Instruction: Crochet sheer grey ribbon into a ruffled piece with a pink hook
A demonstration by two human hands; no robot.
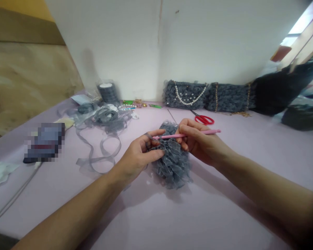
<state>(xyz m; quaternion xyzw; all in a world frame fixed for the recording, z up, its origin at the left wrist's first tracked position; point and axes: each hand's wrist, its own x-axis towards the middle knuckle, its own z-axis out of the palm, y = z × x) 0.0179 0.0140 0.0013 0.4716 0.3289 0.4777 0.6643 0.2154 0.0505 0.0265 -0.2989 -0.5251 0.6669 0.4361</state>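
Crochet work of ruffled grey ribbon sits bunched on the lilac tabletop, its top edge pinched in the curled fingers of the left hand. The right hand clenches a pink crochet hook like a pencil just above it. Behind them lie red scissors, while a loose length of grey ribbon trails off to the left, near a ribbon spool.

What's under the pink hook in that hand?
Under the pink crochet hook sits a bunch of ruffled gray ribbon crochet. The left hand pinches it, and the right hand holds the hook. The hands hide part of it, so what lies beneath them cannot be seen.
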